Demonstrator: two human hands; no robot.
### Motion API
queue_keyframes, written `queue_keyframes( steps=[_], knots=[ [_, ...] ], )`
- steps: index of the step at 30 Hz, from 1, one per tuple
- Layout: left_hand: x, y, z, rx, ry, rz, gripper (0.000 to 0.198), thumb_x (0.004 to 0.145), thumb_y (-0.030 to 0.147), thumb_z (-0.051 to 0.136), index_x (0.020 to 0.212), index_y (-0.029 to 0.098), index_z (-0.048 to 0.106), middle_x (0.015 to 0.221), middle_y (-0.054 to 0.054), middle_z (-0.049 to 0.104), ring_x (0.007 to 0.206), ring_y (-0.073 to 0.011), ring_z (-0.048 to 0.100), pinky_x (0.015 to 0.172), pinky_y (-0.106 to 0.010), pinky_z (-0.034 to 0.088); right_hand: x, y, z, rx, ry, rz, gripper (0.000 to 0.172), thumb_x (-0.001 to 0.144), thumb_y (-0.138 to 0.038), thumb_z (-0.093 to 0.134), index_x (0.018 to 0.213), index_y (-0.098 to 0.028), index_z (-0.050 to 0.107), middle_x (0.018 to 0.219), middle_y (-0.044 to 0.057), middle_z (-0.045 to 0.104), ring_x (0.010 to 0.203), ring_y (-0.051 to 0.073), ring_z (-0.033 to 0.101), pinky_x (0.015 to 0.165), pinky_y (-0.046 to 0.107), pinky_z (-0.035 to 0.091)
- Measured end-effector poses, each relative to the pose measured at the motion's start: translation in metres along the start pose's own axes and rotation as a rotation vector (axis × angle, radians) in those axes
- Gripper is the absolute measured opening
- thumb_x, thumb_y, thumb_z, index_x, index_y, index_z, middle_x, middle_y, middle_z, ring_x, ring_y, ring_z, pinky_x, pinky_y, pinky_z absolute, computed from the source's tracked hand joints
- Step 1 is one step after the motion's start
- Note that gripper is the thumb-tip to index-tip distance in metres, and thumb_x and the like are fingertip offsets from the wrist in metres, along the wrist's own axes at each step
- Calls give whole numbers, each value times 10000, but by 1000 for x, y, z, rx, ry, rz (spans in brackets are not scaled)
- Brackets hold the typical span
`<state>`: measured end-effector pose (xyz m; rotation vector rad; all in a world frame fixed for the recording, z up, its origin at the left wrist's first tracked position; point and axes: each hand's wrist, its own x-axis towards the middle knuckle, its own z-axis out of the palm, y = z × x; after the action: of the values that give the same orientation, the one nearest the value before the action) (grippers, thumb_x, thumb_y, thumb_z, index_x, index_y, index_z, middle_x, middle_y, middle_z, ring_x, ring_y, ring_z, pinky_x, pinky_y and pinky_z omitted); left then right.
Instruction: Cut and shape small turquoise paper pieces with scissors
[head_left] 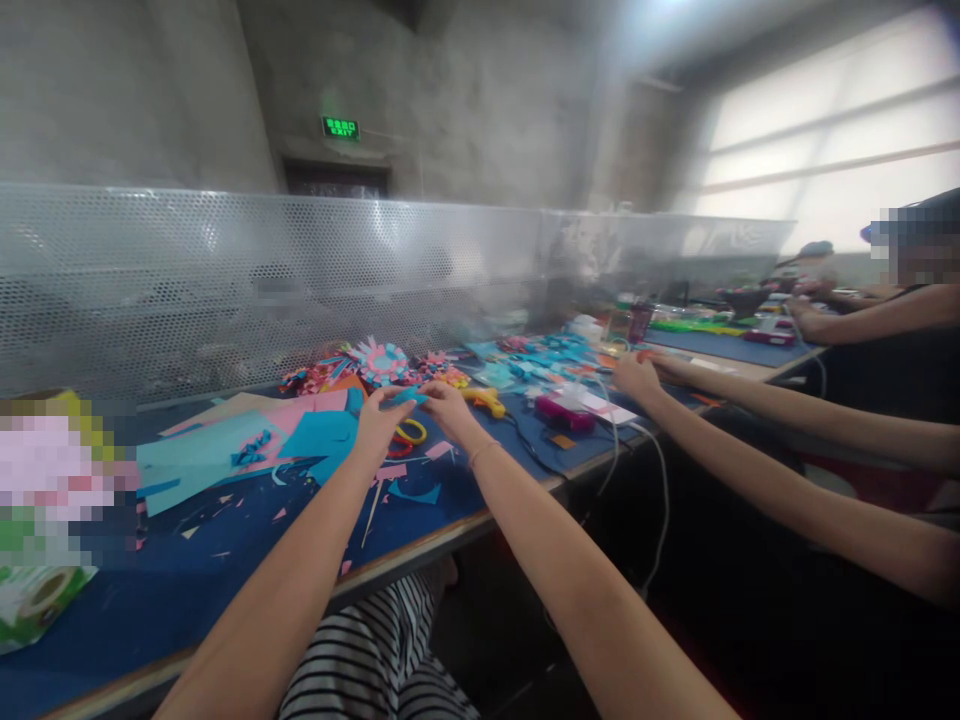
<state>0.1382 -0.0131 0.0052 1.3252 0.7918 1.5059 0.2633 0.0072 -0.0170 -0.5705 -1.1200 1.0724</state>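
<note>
Above the blue work mat, my left hand and my right hand meet at a small piece of blue paper. Both are closed on it, thumbs and fingertips pinching it from either side. Just below and behind my hands lie scissors with yellow and red handles. A yellow glue gun rests to the right of my right hand. Beyond my fingers sits a fringed pink and blue paper flower. Left of my left hand, blue, pink and pale sheets of paper overlap.
Paper scraps and a thin stick litter the mat near the table edge. A magenta device and a white cable lie to the right. Beside me a co-worker's hands work. A perforated screen stands behind.
</note>
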Motion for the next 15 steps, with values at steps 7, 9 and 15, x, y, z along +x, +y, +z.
queue_keyframes(
  steps=[7,9,15],
  knots=[
    [0,-10,0,153,39,114,259,539,229,700,790,166,677,809,-46,670,804,-185,603,761,-315,475,-4,-1,3,13,-89,40,195,497,-179,688,663,-179,584,633,-38,572,617,84,515,638,229,423],
    [2,-12,-1,144,35,99,279,539,242,703,807,169,686,816,-48,679,822,-197,607,768,-324,478,-5,-1,4,9,-96,36,196,504,-183,686,677,-181,594,629,-39,572,608,84,510,639,233,423],
    [5,-17,-3,167,50,93,306,545,275,708,834,173,694,863,-53,688,875,-214,606,824,-351,465,-4,-1,6,37,-90,43,204,489,-199,703,670,-167,616,622,-35,593,622,87,529,706,256,421]
  ],
)
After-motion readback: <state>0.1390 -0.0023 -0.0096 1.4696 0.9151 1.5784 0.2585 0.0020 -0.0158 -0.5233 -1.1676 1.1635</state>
